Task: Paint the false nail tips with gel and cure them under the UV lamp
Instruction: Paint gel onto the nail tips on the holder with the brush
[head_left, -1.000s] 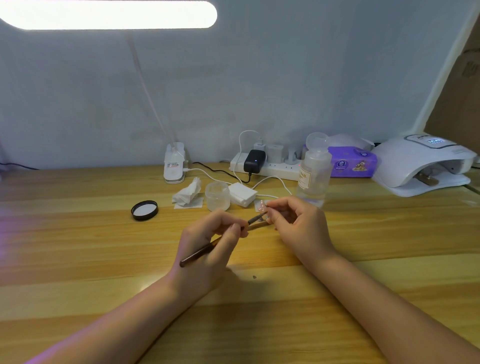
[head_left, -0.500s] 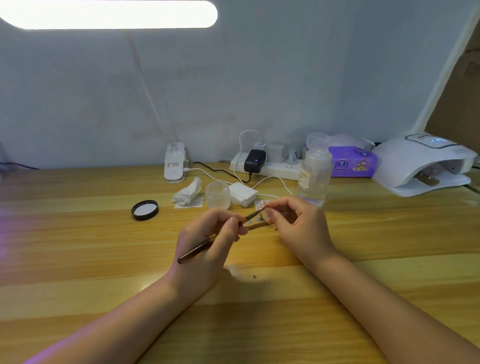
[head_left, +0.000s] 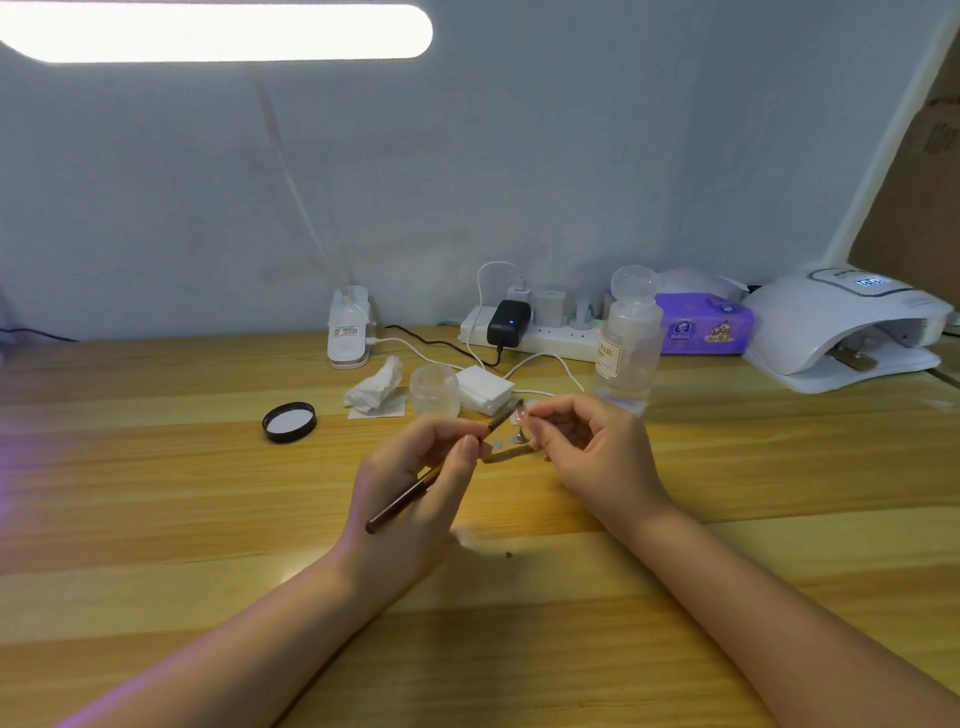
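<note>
My left hand (head_left: 415, 483) grips a thin brown nail brush (head_left: 410, 493) like a pen, its dark tip up against a small pinkish false nail tip (head_left: 518, 412). My right hand (head_left: 592, 452) pinches that nail tip on its little metal stand (head_left: 519, 435), just above the wooden table (head_left: 156, 519). An open frosted gel jar (head_left: 435, 389) stands just behind my left hand, and its black lid (head_left: 289, 422) lies to the left. The white UV lamp (head_left: 841, 332) sits at the back right with its display lit.
A clear liquid bottle (head_left: 626, 348) stands behind my right hand. White cotton pads (head_left: 484, 395) and a crumpled tissue (head_left: 376, 389) lie by the jar. A power strip (head_left: 535, 332) with cables, a purple tissue pack (head_left: 704, 322) and a desk lamp base (head_left: 349, 332) line the wall.
The brush has shifted slightly up and right, so its tip now meets the nail tip. My right hand has stayed almost still.
</note>
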